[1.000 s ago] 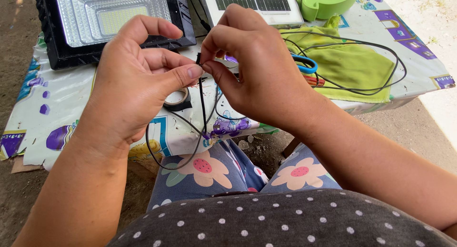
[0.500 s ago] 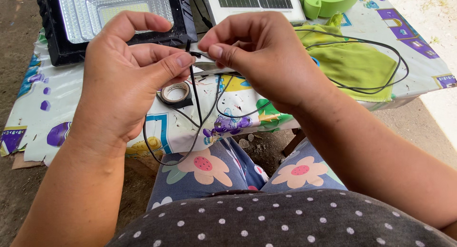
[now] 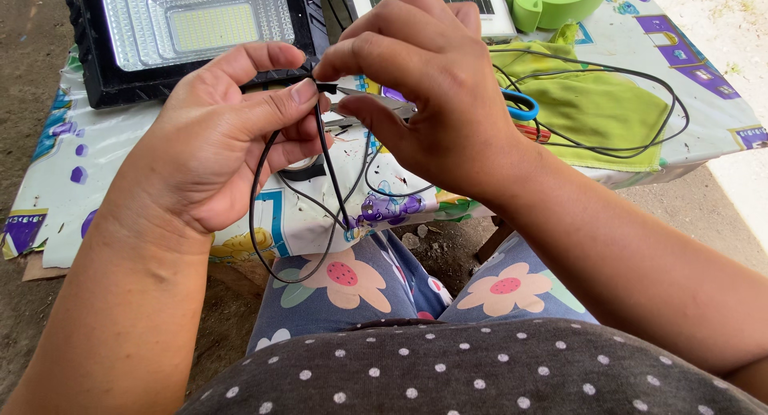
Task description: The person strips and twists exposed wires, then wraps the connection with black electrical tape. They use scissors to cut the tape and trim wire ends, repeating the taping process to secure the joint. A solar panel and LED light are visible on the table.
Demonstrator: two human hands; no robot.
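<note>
Both hands had risen slightly; the left hand and right hand pinched fingers on the black cable end above the table.

Thin black cable, end pinched upright between both hands, slack looping down over the lap

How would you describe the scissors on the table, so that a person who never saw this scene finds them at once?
Start at the low table with its cartoon-printed cloth, then go to the yellow-green cloth on its right part. At that cloth's left edge, just beyond the right hand, lie the scissors. Their bright blue handle loop sets them apart from the thin black cable looping over the same cloth.
</note>
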